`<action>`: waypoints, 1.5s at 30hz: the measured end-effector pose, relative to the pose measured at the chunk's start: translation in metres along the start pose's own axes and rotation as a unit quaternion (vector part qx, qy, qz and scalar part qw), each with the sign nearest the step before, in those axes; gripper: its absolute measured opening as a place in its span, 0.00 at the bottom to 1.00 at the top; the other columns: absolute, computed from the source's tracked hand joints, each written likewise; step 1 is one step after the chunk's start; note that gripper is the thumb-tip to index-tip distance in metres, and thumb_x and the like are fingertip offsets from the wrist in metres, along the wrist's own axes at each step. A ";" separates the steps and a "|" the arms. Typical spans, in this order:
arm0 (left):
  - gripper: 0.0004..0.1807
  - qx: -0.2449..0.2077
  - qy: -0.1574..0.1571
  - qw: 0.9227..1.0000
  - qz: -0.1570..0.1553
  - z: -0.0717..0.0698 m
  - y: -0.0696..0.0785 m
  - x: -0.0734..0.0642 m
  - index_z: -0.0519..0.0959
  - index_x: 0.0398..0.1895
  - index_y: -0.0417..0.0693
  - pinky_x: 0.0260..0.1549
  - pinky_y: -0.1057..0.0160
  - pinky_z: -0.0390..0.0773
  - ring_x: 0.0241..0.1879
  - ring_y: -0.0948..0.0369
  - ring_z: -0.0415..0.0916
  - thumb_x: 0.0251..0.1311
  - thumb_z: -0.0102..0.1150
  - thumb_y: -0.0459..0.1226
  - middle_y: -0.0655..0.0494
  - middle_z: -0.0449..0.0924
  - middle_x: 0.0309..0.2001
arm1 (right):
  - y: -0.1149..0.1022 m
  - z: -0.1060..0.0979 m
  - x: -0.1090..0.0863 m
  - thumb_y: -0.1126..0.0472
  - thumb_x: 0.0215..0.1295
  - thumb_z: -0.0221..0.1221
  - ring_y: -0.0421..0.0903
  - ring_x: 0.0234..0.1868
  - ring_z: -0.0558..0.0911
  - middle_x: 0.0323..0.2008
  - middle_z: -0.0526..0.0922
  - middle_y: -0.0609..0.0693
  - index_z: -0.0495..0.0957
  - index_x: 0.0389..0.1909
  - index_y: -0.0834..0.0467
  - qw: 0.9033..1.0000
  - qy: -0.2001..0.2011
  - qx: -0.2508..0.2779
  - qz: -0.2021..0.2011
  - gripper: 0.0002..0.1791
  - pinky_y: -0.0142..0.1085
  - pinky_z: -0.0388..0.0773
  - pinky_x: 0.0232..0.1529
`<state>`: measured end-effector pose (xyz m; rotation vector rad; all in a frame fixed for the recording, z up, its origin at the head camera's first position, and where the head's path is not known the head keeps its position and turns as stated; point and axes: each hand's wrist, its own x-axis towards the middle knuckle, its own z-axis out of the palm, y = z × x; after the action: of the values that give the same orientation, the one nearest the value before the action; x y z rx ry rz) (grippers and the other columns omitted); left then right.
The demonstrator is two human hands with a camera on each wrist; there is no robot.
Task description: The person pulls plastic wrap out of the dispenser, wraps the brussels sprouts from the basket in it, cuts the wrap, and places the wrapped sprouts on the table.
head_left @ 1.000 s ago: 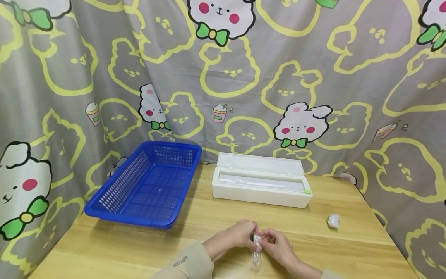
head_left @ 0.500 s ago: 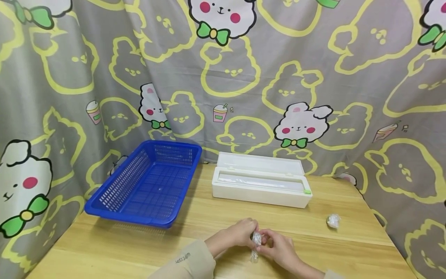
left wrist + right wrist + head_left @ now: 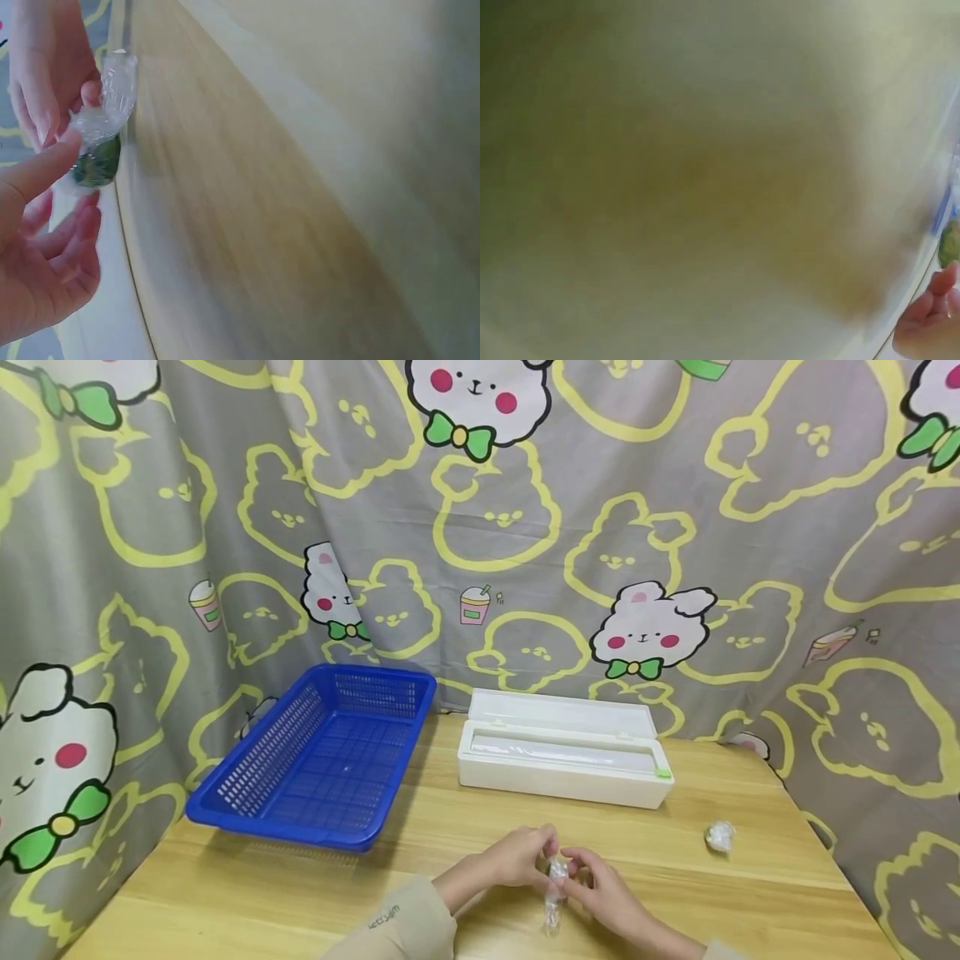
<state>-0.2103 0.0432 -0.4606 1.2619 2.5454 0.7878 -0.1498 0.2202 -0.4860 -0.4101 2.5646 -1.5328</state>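
Note:
Both hands meet over the front of the table around a small dark green piece of produce (image 3: 96, 166) wrapped in crumpled cling film (image 3: 557, 868). My left hand (image 3: 517, 857) holds it from the left, thumb on the near side and fingers beyond. From the other side my right hand (image 3: 606, 893) pinches the film with thumb and fingertips. A twisted tail of film (image 3: 118, 84) sticks out from the bundle, toward the person in the head view. In the right wrist view only part of the right hand (image 3: 934, 319) and a green edge of the produce (image 3: 949, 244) show.
Another film-wrapped bundle (image 3: 720, 837) lies at the right of the wooden table (image 3: 420, 893). Toward the back stands a white cling film box (image 3: 562, 783), lid raised, roll inside, green slider at its right end. A blue slotted basket (image 3: 311, 831) occupies the left.
The fingers shift around the wrapped bundle. The film tail looked shorter half a second ago and now hangs out longer again. The box, basket and other bundle stay in place.

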 end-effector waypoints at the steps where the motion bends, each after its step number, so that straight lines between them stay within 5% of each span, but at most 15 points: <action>1: 0.24 0.000 0.009 1.000 0.007 0.000 0.000 0.000 0.69 0.36 0.46 0.29 0.79 0.69 0.28 0.72 0.69 0.38 0.71 0.40 0.61 0.75 0.32 | 0.000 -0.001 0.000 0.58 0.60 0.58 0.34 0.21 0.66 0.37 0.73 0.52 0.66 0.54 0.72 1.000 -0.002 0.005 0.008 0.27 0.27 0.68 0.19; 6: 0.25 -0.040 0.031 0.999 0.002 -0.002 0.000 0.002 0.71 0.43 0.44 0.33 0.78 0.70 0.33 0.71 0.70 0.39 0.71 0.39 0.62 0.76 0.34 | -0.003 -0.004 0.002 0.59 0.56 0.61 0.33 0.20 0.65 0.38 0.72 0.53 0.72 0.49 0.68 1.000 0.023 0.009 0.012 0.22 0.26 0.66 0.20; 11: 0.17 -0.091 0.049 0.994 -0.027 -0.006 0.000 0.003 0.78 0.40 0.42 0.28 0.77 0.70 0.28 0.72 0.69 0.47 0.67 0.39 0.61 0.78 0.32 | -0.005 -0.004 0.004 0.64 0.49 0.65 0.33 0.20 0.64 0.39 0.70 0.53 0.73 0.42 0.63 0.997 0.071 -0.004 -0.002 0.18 0.26 0.65 0.20; 17: 0.08 -0.069 0.075 0.994 -0.028 -0.005 0.003 0.003 0.82 0.33 0.45 0.26 0.78 0.69 0.24 0.75 0.67 0.49 0.65 0.37 0.63 0.80 0.29 | -0.006 -0.002 0.007 0.68 0.43 0.67 0.33 0.21 0.64 0.36 0.68 0.51 0.73 0.37 0.58 0.994 0.104 -0.023 -0.011 0.18 0.25 0.66 0.20; 23: 0.05 -0.020 0.118 0.993 -0.011 -0.004 0.004 0.002 0.83 0.31 0.47 0.29 0.79 0.69 0.28 0.73 0.70 0.50 0.64 0.36 0.61 0.82 0.33 | -0.007 -0.003 0.007 0.64 0.49 0.66 0.34 0.20 0.65 0.36 0.70 0.52 0.73 0.47 0.65 0.994 0.113 -0.014 0.008 0.23 0.26 0.66 0.18; 29: 0.11 -0.046 0.126 0.991 -0.006 -0.002 0.002 0.002 0.82 0.34 0.46 0.30 0.77 0.70 0.30 0.72 0.70 0.49 0.65 0.41 0.59 0.80 0.34 | -0.005 -0.005 0.009 0.61 0.52 0.64 0.34 0.20 0.67 0.36 0.73 0.51 0.76 0.45 0.64 0.993 0.114 -0.023 0.022 0.19 0.26 0.67 0.19; 34: 0.27 -0.134 0.109 0.983 -0.057 -0.001 0.000 0.001 0.75 0.47 0.39 0.25 0.75 0.72 0.24 0.72 0.71 0.49 0.65 0.48 0.55 0.81 0.30 | -0.003 -0.004 0.008 0.68 0.46 0.66 0.32 0.19 0.66 0.34 0.72 0.49 0.75 0.44 0.60 0.986 0.154 -0.037 -0.057 0.20 0.26 0.67 0.17; 40: 0.35 -0.221 0.067 0.967 -0.109 -0.001 -0.001 0.000 0.63 0.60 0.36 0.30 0.71 0.75 0.29 0.66 0.77 0.51 0.64 0.41 0.50 0.82 0.32 | -0.002 0.002 0.006 0.74 0.39 0.67 0.29 0.21 0.65 0.33 0.70 0.47 0.74 0.42 0.59 0.962 0.166 -0.107 -0.186 0.24 0.25 0.68 0.18; 45: 0.39 -0.238 0.047 0.962 -0.126 0.000 -0.001 -0.002 0.61 0.61 0.36 0.29 0.72 0.74 0.25 0.68 0.74 0.44 0.68 0.35 0.56 0.80 0.28 | 0.001 0.006 0.002 0.72 0.41 0.67 0.28 0.23 0.65 0.34 0.69 0.43 0.72 0.41 0.57 0.969 0.122 -0.142 -0.164 0.23 0.25 0.69 0.21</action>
<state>-0.2095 0.0410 -0.4618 0.7483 2.3123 1.3173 -0.1502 0.2152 -0.4892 -0.7533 3.0522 -1.3799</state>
